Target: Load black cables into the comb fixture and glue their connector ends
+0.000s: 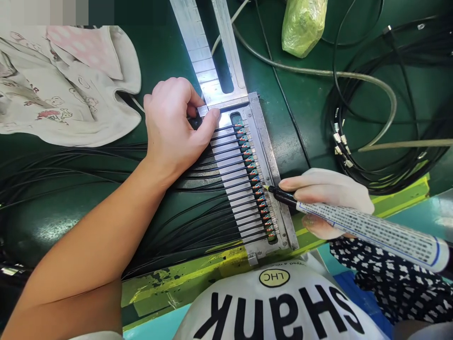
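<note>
Cables, roughly sixteen thin black ones [198, 163], cross our slotted metal fixture [247, 189]; our left hand [173, 127] pinches its top, our right hand [327, 196] grips one white marker pen [368, 229].

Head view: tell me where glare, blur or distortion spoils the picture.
Head view: glare whitens the metal rail just above the left hand; a soft sheen lies on the green table at lower left; the top-left corner is blocked out in blurry squares; the wide lens bows the edges, stretching the forearm and the marker in the right hand; the cable ends in the clamp stay sharp.
</note>
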### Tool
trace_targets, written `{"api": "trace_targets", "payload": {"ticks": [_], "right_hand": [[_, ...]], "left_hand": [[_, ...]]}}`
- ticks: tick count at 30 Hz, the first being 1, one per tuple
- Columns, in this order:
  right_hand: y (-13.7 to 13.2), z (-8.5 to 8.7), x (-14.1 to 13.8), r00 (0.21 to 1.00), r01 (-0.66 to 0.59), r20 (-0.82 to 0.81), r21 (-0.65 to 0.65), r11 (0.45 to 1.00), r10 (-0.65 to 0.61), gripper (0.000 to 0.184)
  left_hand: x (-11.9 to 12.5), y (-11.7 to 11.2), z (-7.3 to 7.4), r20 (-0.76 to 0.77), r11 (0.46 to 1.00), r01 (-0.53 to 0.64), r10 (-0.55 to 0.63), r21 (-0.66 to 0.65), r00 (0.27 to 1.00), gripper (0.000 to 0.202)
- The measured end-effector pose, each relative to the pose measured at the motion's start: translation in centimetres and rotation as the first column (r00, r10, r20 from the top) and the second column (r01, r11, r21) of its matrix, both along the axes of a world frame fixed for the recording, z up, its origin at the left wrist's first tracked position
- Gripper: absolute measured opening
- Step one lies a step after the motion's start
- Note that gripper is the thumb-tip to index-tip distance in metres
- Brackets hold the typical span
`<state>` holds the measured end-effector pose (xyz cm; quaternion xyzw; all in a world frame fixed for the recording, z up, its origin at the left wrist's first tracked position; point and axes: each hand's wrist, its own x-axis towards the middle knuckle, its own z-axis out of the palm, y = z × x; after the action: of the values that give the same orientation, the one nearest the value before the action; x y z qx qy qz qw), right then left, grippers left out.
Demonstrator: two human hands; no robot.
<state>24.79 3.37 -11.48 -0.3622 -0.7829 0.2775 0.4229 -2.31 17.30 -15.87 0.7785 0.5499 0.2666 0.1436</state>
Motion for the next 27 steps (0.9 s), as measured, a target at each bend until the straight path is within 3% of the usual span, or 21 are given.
{"api": "trace_targets", "payload": {"ticks": [10,15,22,27], "right_hand": [[0.06,0.22,-0.21,1.0,-0.004,-0.031,-0.023,1.0,0.003,0.014],[-0.13,-0.34,-0.53,0.997,0.052,-0.061,-0.016,0.999,-0.052,0.018],[-0.1,-0.39,-0.32,0.997,0.008,-0.08,-0.023,1.0,-0.009,0.021],[-0.28,-0.31,-0.51,0.992,0.051,-0.117,-0.013,0.999,-0.052,0.017]], "left_hand": [[-0.19,0.04,0.0,0.0,0.998,-0.009,0.009,-0.065,1.0,0.025],[-0.13,0.14,-0.32,0.011,1.0,0.008,-0.008,0.02,1.0,0.023],[-0.05,0.11,-0.24,0.016,1.0,0.008,-0.009,0.014,1.0,0.024],[-0.06,0.18,-0.26,0.017,1.0,0.011,-0.012,0.025,1.0,0.024]]}}
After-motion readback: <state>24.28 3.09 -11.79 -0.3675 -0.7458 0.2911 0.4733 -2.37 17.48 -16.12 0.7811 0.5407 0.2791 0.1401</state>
